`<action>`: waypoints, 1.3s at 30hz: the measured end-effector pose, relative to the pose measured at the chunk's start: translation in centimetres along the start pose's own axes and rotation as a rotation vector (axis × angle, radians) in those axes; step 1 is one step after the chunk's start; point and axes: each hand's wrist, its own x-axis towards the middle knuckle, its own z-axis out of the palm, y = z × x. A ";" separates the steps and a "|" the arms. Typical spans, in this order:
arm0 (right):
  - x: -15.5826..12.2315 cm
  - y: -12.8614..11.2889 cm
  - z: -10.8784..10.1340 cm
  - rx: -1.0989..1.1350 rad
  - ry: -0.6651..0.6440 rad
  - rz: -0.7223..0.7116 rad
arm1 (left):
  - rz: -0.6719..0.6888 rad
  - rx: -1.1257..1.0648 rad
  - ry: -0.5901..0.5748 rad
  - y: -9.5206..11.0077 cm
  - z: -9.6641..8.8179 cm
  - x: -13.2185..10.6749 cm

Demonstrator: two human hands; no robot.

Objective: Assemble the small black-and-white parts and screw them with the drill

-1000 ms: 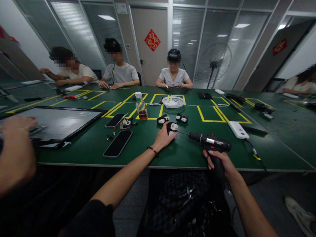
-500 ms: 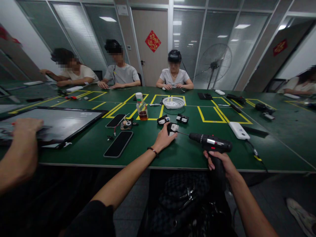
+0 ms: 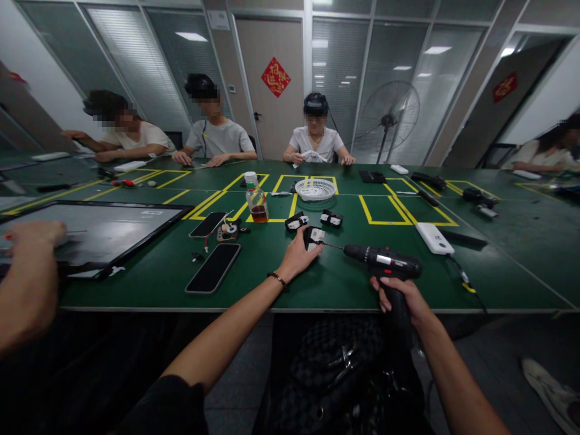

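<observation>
My left hand (image 3: 296, 257) is closed around a small black box with a white label (image 3: 316, 236), steadying it on the green table. A black cordless drill (image 3: 385, 263) is gripped by my right hand (image 3: 403, 299), its body pointing left. The long thin bit (image 3: 333, 245) reaches the right side of the box; whether it sits in a screw cannot be made out. Just behind the held box lie two similar black-and-white boxes, one on the left (image 3: 296, 222) and one on the right (image 3: 331, 218).
Left of my arm lie two phones (image 3: 212, 269) and a small motor-like part (image 3: 228, 231). A bottle (image 3: 257, 199) and a white basket (image 3: 315, 189) stand behind. A white power bank (image 3: 434, 239) is at right. A co-worker's hand (image 3: 38, 235) works over a large panel (image 3: 122, 229).
The view has shifted slightly. My hands, the box and the drill keep about the same position relative to each other. The person opposite has spread their hands apart, with white material in one.
</observation>
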 end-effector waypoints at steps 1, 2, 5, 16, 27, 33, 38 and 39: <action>0.0 0.0 0.0 0.000 -0.002 -0.003 | -0.002 0.002 -0.001 0.0 0.0 0.0; 0.1 0.1 -0.1 0.001 -0.004 -0.005 | -0.004 0.003 -0.001 0.1 0.0 0.0; 0.0 -0.1 0.1 0.007 -0.004 -0.009 | -0.007 0.003 -0.001 0.1 -0.1 0.0; -0.3 -0.5 0.8 0.007 0.025 -0.016 | -0.004 -0.008 0.001 0.1 0.0 0.1; -0.4 -0.6 0.8 0.030 0.051 -0.044 | -0.068 -0.066 0.032 -1.1 0.5 0.5; -0.6 -0.8 1.0 0.055 0.020 -0.050 | -0.035 -0.024 0.026 -0.2 0.2 0.2; -0.6 -0.7 1.0 0.056 0.009 -0.063 | 0.010 0.034 0.010 0.5 0.1 0.0; -0.5 -0.7 1.0 0.053 0.005 -0.064 | 0.008 0.040 0.006 0.5 0.1 0.0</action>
